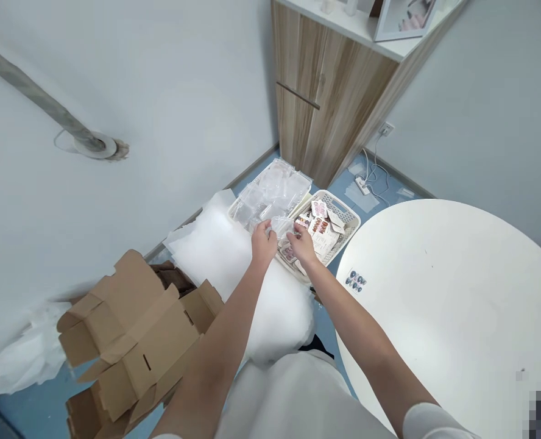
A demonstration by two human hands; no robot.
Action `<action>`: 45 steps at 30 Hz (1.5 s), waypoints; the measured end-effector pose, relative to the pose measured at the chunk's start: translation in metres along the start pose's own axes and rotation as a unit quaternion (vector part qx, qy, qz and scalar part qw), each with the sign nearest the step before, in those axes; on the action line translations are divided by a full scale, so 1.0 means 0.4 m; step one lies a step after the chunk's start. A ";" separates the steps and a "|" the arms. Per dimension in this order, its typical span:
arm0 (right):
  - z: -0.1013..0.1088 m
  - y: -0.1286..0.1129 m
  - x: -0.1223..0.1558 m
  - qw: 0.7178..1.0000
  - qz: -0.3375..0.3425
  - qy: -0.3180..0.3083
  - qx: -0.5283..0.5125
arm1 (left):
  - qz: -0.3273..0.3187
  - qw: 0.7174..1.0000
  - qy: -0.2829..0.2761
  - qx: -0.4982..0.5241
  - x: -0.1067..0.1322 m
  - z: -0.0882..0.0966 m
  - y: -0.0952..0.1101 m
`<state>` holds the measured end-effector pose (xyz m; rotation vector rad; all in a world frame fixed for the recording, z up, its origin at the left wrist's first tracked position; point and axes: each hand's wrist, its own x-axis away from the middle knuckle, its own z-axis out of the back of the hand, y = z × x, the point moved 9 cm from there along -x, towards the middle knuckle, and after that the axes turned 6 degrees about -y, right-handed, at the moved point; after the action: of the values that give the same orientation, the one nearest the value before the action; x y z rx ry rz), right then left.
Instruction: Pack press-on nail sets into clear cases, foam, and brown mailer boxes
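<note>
Both my arms reach down to a white plastic basket (349, 214) on the floor. My left hand (263, 242) and my right hand (302, 243) are closed together on a small clear plastic bag (281, 227) held between them over the basket. The basket holds small packs of coloured press-on nails (320, 228) and paper cards. Beside it lies a heap of clear plastic bags (273, 190).
A round white table (457, 305) stands at the right with a small nail set (355, 281) near its edge. Open cardboard boxes (133, 341) sit at the lower left, white foam sheets (225, 262) beside them. A wooden cabinet (325, 91) and a power strip (362, 185) are behind.
</note>
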<state>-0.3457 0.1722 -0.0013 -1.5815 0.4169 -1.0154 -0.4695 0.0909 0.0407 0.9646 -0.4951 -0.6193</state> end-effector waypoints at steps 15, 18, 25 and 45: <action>0.138 -0.006 0.472 0.987 0.083 0.075 -0.114 | 0.090 0.902 -0.266 0.329 0.433 -0.016 0.019; 0.188 0.015 0.587 0.982 0.090 0.123 -0.115 | 0.109 0.876 -0.333 0.330 0.531 -0.057 0.026; 0.321 0.087 0.792 0.972 0.068 0.190 -0.121 | 0.100 0.848 -0.434 0.288 0.687 -0.162 0.084; 0.736 0.226 1.072 0.926 0.063 0.301 -0.218 | 0.042 0.815 -0.544 0.194 0.951 -0.582 0.297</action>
<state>0.1499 0.0130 0.0867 -1.5692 1.2226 -1.3660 -0.0145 0.0219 0.0743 0.8823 -1.7369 -0.9919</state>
